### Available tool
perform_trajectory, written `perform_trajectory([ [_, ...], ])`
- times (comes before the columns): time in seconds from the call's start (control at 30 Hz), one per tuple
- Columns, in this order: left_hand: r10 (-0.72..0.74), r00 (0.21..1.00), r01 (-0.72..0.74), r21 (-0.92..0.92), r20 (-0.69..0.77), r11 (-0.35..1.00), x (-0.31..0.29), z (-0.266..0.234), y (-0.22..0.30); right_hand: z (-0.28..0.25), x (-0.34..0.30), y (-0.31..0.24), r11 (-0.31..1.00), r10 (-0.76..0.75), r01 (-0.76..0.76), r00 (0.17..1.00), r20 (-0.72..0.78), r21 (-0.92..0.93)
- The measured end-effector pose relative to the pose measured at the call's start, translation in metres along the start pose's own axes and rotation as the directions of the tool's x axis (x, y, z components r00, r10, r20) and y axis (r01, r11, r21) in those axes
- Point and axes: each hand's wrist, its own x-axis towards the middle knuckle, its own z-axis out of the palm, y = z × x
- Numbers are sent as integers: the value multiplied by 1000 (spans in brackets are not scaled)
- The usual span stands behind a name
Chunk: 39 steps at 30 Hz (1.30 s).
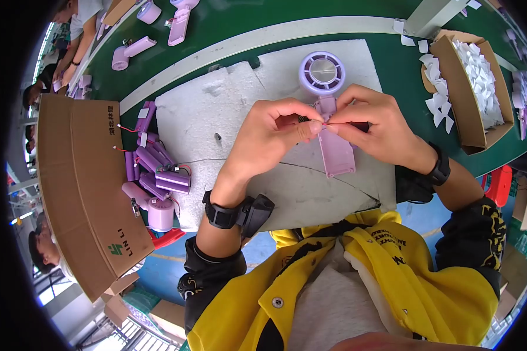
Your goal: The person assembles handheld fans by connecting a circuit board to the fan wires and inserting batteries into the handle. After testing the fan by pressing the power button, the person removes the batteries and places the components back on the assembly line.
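Note:
A lilac handheld fan [337, 153] lies on a white foam sheet [216, 111], its round grille head [323, 72] away from me and its open handle shell toward me. Over the neck of the fan my left hand [273, 130] and my right hand [376, 121] meet, fingertips pinched together. Whatever the fingers hold is too small and too covered to make out. A bit of dark green, perhaps a circuit board, shows beside the left fingers. Both wrists wear black bands.
Purple battery cells [158, 161] with thin wires are heaped left of the foam, beside a tall cardboard box [82, 187]. At the right, an open carton [498, 126] holds white paper-like pieces. More fan parts [129, 52] lie on the green table at the far left; other people sit beyond.

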Motion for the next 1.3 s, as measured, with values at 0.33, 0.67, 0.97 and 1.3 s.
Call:
perform_trajectory([
  [0.33,-44,998,45,-7,51,999,-1,-8,8,-1,3,3,999,-30,30,1000,-7,18],
  [0.67,-18,1000,18,-23,-1,1000,0,-3,12,-1,2,2,1000,-5,5,1000,-9,11],
  [0.97,40,998,-39,23,-46,999,-2,0,10,0,2,2,1000,-12,13,1000,-23,13],
  [1.3,51,993,-38,118,-110,992,-1,4,9,4,-2,2,994,-90,88,996,-28,-58],
])
